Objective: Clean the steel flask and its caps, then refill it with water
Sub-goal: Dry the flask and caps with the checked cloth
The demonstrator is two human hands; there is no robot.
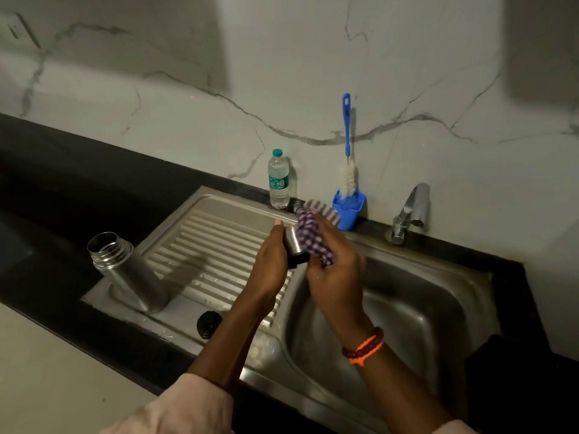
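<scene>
The steel flask (125, 270) stands open and uncapped on the left end of the ribbed drainboard (213, 245). My left hand (269, 264) grips a steel cap (293, 242) over the edge between drainboard and basin. My right hand (335, 274) holds a purple-and-white checked cloth (311, 233) wrapped against that cap. A small black cap (208, 324) lies on the drainboard near its front edge. A clear plastic water bottle (278, 180) with a teal lid stands at the back against the wall.
The sink basin (423, 308) lies on the right, with a steel tap (410, 214) behind it. A blue-handled bottle brush (346, 170) stands in a blue holder (349, 211) by the wall. Black countertop (62, 189) surrounds the sink.
</scene>
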